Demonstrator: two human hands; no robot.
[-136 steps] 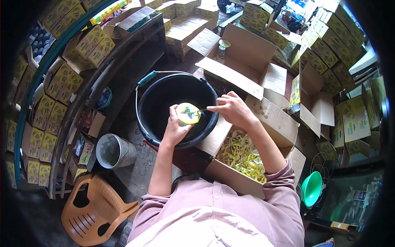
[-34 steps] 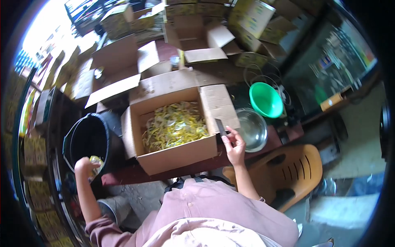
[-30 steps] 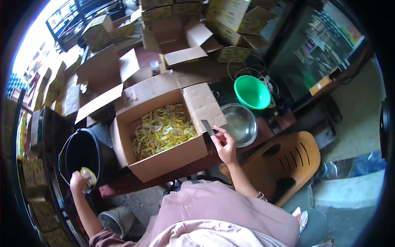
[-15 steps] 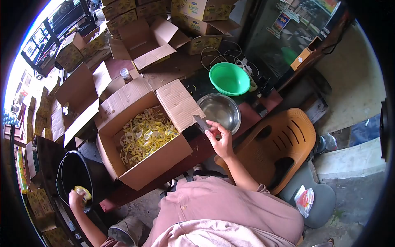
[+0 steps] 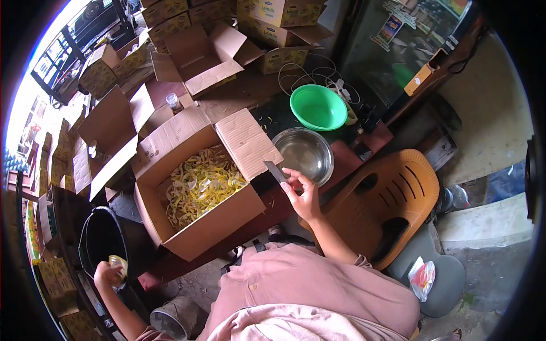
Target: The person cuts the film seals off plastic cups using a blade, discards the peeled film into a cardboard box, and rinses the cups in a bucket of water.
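At the lower left, my left hand (image 5: 106, 275) is closed around a yellow-and-white fruit (image 5: 119, 269) that looks like a lemon. It is at the near rim of a black bucket (image 5: 131, 241); my fingers partly cover the fruit. My right hand (image 5: 304, 196) pinches a flat, dark grey knife blade (image 5: 275, 171), held up beside the right flap of an open cardboard box (image 5: 219, 224). Inside that box lies a heap of yellow peel strips (image 5: 202, 184). Behind my right hand stands a metal bowl (image 5: 318, 162).
A green basin (image 5: 318, 108) sits beyond the metal bowl. An orange plastic chair (image 5: 392, 204) is at my right. More open boxes (image 5: 213, 74) and stacked yellow boxes (image 5: 276, 34) are at the back. A grey pail (image 5: 176, 318) stands on the floor near me.
My left hand and the fruit have shifted and turned slightly at the bucket's rim. My right hand has moved slightly left with the blade still pinched.
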